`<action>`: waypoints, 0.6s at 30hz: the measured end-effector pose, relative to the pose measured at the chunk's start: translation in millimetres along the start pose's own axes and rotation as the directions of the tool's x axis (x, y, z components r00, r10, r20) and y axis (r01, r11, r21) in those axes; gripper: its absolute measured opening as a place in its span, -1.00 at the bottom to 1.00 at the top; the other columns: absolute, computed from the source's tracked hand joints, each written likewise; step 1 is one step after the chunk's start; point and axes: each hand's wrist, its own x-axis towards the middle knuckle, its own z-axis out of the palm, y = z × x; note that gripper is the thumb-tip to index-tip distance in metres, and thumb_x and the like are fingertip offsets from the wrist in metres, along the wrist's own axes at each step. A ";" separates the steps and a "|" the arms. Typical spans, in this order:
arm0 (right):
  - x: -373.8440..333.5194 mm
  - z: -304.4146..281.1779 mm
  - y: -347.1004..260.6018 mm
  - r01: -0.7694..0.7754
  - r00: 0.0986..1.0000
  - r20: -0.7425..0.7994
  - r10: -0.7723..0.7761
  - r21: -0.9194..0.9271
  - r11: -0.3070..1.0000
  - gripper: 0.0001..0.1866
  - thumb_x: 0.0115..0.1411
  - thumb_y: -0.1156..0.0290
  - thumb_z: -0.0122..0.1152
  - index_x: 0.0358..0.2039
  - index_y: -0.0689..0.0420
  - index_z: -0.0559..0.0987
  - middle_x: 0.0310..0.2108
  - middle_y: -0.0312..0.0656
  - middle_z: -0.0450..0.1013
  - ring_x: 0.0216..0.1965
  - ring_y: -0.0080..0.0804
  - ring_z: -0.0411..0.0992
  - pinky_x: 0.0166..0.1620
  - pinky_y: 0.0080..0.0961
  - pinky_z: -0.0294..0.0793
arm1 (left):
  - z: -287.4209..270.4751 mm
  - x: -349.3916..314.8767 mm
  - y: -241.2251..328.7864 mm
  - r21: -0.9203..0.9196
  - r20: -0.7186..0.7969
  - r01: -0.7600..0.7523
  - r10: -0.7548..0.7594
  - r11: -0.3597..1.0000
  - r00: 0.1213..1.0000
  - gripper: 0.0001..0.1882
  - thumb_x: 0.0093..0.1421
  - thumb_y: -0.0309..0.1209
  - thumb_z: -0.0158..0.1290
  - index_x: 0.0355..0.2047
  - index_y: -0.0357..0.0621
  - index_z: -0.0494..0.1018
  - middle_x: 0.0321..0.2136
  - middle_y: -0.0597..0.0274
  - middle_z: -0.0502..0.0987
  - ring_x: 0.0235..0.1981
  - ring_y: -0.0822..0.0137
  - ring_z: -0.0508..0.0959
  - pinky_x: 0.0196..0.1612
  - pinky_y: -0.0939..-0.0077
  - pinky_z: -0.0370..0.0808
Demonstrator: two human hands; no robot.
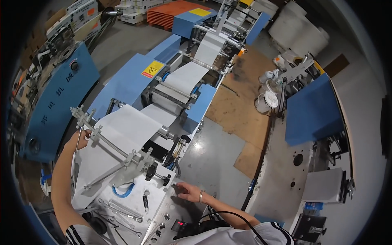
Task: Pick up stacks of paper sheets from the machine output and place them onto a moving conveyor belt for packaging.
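Observation:
A wide white paper web (128, 126) runs through a long blue machine and down over a sloping plate towards me. My left hand (80, 139) is at the web's left edge, below a metal crossbar (112, 147) with clamps. Its fingers curl inward; what they close on is hidden. My right hand (188, 192) hovers over the machine's right edge, fingers apart and holding nothing. Nearest to it is a black knob (166, 179), with another black knob (151, 171) farther up the crossbar's end. The two hands are on opposite sides of the web.
Several wrenches (120, 209), a blue ring (123, 191) and a small black tool (145, 203) lie on the near plate. A panel with buttons and a red display (179, 223) is close to my body. White buckets (266, 101) stand right, beside flattened cardboard (241, 110); a blue cabinet (61, 98) is left.

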 end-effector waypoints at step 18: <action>-14.0 15.8 -3.7 -0.106 0.994 -0.010 0.106 -0.048 0.993 -0.54 0.16 0.38 0.18 0.08 0.13 0.37 -0.13 -0.12 0.45 -0.15 -0.37 0.45 -0.07 -0.44 0.44 | 20.4 31.6 -0.4 0.158 -0.023 -0.205 0.211 0.966 0.977 -0.58 0.11 -0.56 -0.12 0.03 -0.06 0.30 -0.23 -0.14 0.49 -0.14 -0.06 0.50 -0.08 0.13 0.43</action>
